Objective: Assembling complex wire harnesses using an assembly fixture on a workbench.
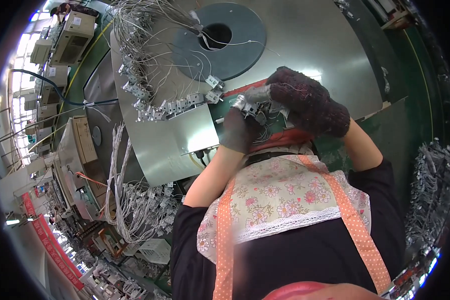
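My left hand [239, 131], in a dark glove, is closed, with a silver-wrapped fingertip against a small metal part with wires [253, 110]. From the other side my right hand [307, 102], in a thick dark maroon glove, reaches over the same spot. Its silver-wrapped finger lies along the part, and its other fingers curl under, mostly hidden. Thin grey wires trail from the part between my hands, close to my apron. Just beyond, a row of small metal boxes with wires [185, 103] lines the table.
A grey disc with a central hole [250, 50] lies on the metal table [325, 30], with bundled wires [140, 30] at its left. More wired metal parts [150, 205] hang or lie at lower left. A dark blue cable [60, 92] runs in from the left. Another heap [427, 185] is at far right.
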{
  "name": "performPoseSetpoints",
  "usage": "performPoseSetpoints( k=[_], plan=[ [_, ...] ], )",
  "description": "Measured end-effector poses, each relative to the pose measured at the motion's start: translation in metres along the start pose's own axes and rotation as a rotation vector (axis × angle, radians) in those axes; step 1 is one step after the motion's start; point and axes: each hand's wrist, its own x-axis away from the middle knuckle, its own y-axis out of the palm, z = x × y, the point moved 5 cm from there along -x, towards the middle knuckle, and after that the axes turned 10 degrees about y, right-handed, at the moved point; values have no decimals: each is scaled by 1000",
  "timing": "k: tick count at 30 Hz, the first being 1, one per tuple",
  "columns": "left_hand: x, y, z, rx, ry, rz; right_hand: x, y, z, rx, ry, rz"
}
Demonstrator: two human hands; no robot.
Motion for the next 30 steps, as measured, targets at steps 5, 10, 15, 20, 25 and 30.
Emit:
performPoseSetpoints(
  k=[5, 10, 15, 20, 25, 30],
  plan=[
    [3, -13, 1, 71, -98, 251, 2, 9, 6, 221, 304, -105],
    [9, 21, 9, 1, -124, 366, 5, 2, 9, 97, 68, 24],
    [-5, -17, 11, -1361, 443, -361, -5, -1, -4, 0, -42, -35],
    [-3, -26, 1, -392, 24, 43, -1, 2, 8, 211, 190, -39],
    [2, -14, 10, -776, 78, -10, 5, 7, 13, 161, 155, -31],
    [-7, -3, 3, -249, -57, -99, 6, 0, 9, 15, -62, -2]
  ],
)
